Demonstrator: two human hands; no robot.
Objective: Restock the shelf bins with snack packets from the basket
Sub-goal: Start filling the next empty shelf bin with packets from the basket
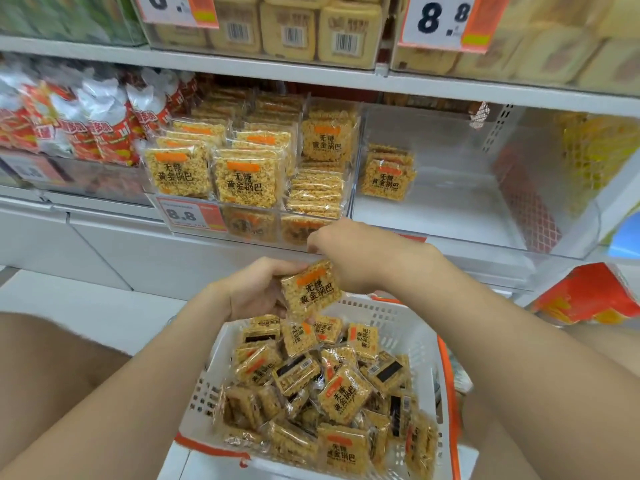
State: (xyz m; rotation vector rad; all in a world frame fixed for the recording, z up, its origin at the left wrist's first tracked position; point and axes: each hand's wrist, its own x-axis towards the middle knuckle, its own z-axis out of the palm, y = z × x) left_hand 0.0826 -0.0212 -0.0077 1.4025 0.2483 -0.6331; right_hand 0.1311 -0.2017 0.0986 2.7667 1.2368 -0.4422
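The step in hand looks like squaring up a packet [310,292] before it goes to the shelf. It would go best with the label facing out and upright, like the packets shown above the hands. The packet should then be carried up and to the right of the hands into the nearly bare bin [450,209], where only a small stack [387,174] stands near the left wall. The full bin [249,161], straight above the left hand, seems to have little room. Crinkly wrappers are likely to slide, so a firm hold on the flat faces rather than the sealed edges should keep things tidy. Lifting clear of the bin's front lip would avoid a knock. The left hand [254,289] grips the packet from its left side, fingers curled round that edge. There may be more than one packet in the grip, but I cannot tell. The right hand [349,252] lies just above and to the right of the left hand, with its fingers curled down at the packet's top edge. Whether it pinches the packet or only touches it is hidden. Directly below both hands sits the basket [398,317], with many loose packets [343,393] heaped in it, so much of the restocking seems yet to do.
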